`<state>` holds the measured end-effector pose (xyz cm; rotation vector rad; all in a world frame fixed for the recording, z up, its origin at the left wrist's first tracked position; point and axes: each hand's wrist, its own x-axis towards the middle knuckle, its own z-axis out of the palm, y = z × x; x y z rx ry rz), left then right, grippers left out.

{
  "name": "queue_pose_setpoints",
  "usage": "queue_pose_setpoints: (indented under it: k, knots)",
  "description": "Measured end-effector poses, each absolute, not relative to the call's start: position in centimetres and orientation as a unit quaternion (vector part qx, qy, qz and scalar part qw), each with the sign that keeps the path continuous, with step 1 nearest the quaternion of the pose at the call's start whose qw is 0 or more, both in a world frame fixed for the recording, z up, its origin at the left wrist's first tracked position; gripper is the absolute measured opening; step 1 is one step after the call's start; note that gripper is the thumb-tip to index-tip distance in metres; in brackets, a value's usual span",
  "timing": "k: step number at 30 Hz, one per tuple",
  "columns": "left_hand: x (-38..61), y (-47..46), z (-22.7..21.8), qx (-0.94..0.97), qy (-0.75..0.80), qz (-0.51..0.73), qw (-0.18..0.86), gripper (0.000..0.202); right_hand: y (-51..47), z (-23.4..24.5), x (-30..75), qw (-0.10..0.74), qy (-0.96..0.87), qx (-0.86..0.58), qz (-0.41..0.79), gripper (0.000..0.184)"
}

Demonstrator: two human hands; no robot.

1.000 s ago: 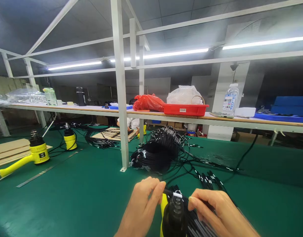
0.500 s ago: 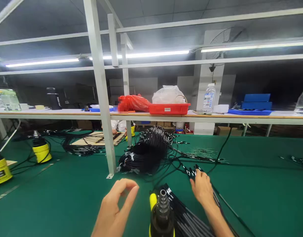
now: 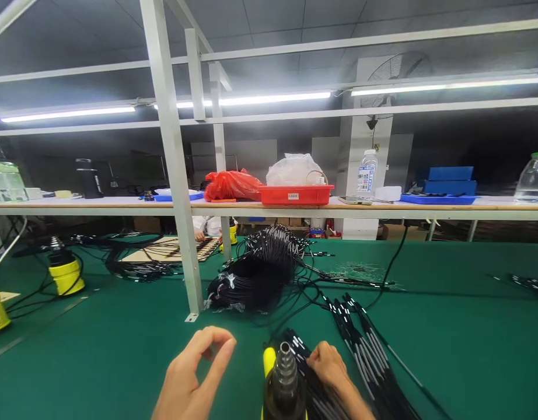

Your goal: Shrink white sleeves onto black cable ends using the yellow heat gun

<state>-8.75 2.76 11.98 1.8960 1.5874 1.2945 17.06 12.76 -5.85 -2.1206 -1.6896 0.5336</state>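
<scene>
One wire is best teased from the bundle by the right hand (its grip cannot be told), the left hand, grip spread and empty, held off the nozzle.

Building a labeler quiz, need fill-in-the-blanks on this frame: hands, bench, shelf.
1. The right hand rests on a bundle of ____ cables.
2. The left hand hovers above the ____ table.
3. The heat gun stands ____ the two hands.
4. On the shelf, the water bottle stands to the ____ of the red tray.

Missing words: black; green; between; right.
</scene>
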Motion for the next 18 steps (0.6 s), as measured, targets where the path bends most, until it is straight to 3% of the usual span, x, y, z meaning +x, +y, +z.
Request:
queue_pose_setpoints:
  k: [6,9,14,18]
  knots:
    - [-8.9,2.6,11.9,0.66,0.564,0.46,0.186,0.035,13.0,-4.5,18.1,0.256,-0.601,-0.729,0.204,0.005]
    - [-9.0,2.5,12.0,0.666,0.558,0.456,0.193,0.034,12.8,-2.4,18.2,0.306,-0.614,-0.684,0.247,0.017]
    - [-9.1,2.3,12.2,0.669,0.55,0.464,0.186,0.035,10.0,4.4,19.1,0.395,-0.664,-0.578,0.263,0.026]
    - [-8.7,1.4,13.0,0.684,0.532,0.458,0.196,0.033,5.3,10.5,19.9,0.419,-0.708,-0.509,0.252,0.036]
